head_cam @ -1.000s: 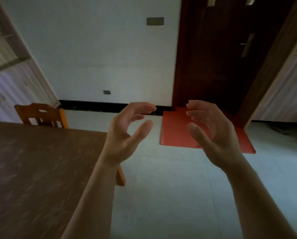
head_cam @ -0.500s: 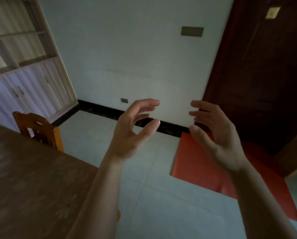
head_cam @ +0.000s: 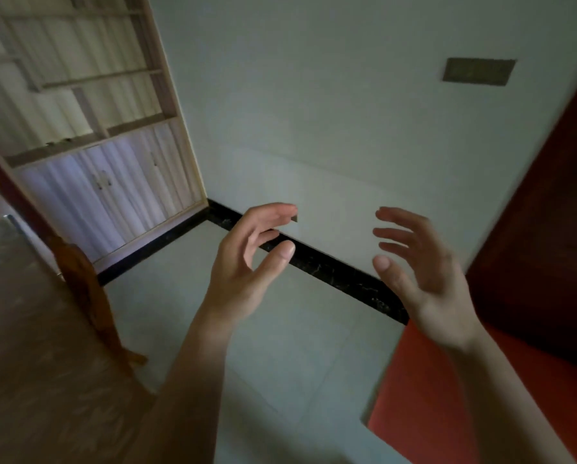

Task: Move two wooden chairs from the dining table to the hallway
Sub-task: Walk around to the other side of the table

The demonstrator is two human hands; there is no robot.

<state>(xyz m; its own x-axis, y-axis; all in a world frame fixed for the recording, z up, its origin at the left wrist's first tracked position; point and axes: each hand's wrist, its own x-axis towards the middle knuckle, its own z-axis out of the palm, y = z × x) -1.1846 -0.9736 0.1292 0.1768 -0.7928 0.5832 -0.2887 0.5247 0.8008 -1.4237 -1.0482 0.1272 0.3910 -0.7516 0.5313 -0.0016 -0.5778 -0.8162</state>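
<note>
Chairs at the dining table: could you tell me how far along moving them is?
Done: nothing visibly. In hand: nothing; left hand and right hand are open and empty. Left: one wooden chair stands beside the table, untouched; no second chair in view.

A dim room is bounded by a pale plastered wall (head_cam: pixel 330 105) with black skirting (head_cam: pixel 330 267), a light wooden shelving cabinet (head_cam: pixel 89 128), and a grey tiled floor (head_cam: pixel 280 346).
</note>
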